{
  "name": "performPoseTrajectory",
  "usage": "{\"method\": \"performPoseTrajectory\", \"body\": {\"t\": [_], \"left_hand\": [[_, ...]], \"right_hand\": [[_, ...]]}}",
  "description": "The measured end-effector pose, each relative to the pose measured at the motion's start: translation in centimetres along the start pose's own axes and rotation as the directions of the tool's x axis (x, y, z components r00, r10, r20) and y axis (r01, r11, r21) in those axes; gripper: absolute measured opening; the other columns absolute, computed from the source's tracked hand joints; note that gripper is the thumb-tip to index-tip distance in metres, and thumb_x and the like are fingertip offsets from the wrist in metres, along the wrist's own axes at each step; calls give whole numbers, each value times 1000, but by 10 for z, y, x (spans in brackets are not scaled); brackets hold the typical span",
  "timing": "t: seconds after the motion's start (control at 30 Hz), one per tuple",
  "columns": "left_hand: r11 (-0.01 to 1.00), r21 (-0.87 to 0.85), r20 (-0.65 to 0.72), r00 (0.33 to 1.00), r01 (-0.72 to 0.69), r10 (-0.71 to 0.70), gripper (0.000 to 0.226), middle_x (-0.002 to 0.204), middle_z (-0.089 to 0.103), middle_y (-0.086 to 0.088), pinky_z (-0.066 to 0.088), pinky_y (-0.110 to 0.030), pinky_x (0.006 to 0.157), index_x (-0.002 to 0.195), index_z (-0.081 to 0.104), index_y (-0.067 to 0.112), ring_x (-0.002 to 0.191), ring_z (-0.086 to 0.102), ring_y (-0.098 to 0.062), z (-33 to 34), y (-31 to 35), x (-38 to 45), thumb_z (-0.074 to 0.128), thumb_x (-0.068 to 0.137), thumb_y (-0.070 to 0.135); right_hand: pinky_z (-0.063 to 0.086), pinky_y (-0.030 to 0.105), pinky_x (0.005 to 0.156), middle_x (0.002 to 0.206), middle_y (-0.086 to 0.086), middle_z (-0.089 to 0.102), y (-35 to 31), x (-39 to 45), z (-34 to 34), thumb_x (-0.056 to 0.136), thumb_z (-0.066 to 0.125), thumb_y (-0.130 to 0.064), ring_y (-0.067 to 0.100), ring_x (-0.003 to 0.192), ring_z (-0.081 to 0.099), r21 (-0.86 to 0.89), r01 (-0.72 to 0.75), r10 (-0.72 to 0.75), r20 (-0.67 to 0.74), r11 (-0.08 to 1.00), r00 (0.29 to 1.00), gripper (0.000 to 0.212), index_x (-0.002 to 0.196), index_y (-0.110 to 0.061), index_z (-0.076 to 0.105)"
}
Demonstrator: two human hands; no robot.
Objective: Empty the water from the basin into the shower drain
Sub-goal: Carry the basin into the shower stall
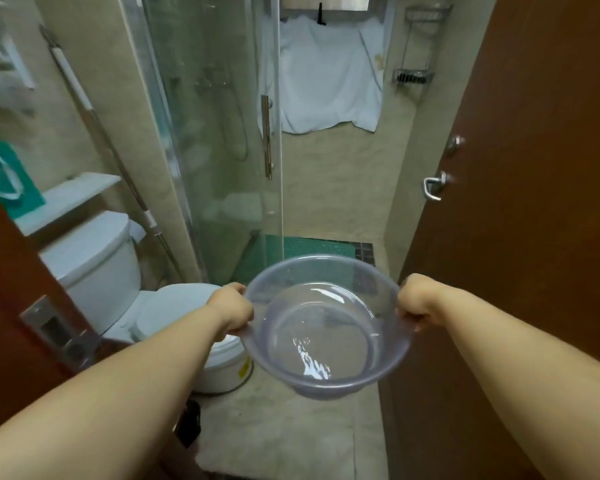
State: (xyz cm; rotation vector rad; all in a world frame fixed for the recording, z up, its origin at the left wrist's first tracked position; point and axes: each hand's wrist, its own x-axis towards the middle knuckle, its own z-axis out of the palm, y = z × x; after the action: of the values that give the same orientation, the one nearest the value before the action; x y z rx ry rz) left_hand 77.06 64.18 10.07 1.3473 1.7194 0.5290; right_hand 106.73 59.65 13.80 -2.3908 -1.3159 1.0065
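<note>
A clear, round plastic basin [326,327] is held level in front of me, with a shallow pool of water glinting at its bottom. My left hand [232,308] grips its left rim and my right hand [417,301] grips its right rim. Beyond the basin lies the shower floor, covered by a green mat [317,247], seen through the open gap of the shower. The drain itself is not visible.
A glass shower door [222,133] with a metal handle [266,136] stands left of the gap. A white toilet [118,282] is at the left, a brown door [516,202] at the right. A pale bath mat [281,427] covers the floor below.
</note>
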Motion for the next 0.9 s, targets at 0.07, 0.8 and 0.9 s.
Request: {"method": "performPoseTrajectory", "body": {"t": [0.07,0.8,0.9], "left_hand": [[1000,-17,-4,1000,-3,3,35,102,67,-23,60,-53,78,102,50,19,96,69,-44,1,15,26,51,81,-9],[1000,20,-55,998,-4,5,57,111,67,-17,55,-34,76,134,50,8,100,67,-37,60,187,372,58,79,-3],[999,42,-41,999,-31,33,53,116,67,-17,54,-31,73,132,53,10,99,67,-36,71,209,439,57,81,0]], "right_hand": [[58,51,75,102,37,67,-9,25,-7,84,50,15,40,75,65,19,-6,6,-6,1000,1000,24,105,13,62],[52,43,62,90,25,58,-123,414,-112,89,43,7,29,63,57,113,4,-4,7,994,1000,17,88,0,59],[53,38,57,81,20,60,-138,472,-125,89,49,6,25,56,56,86,-24,25,-8,996,1000,14,81,-1,58]]}}
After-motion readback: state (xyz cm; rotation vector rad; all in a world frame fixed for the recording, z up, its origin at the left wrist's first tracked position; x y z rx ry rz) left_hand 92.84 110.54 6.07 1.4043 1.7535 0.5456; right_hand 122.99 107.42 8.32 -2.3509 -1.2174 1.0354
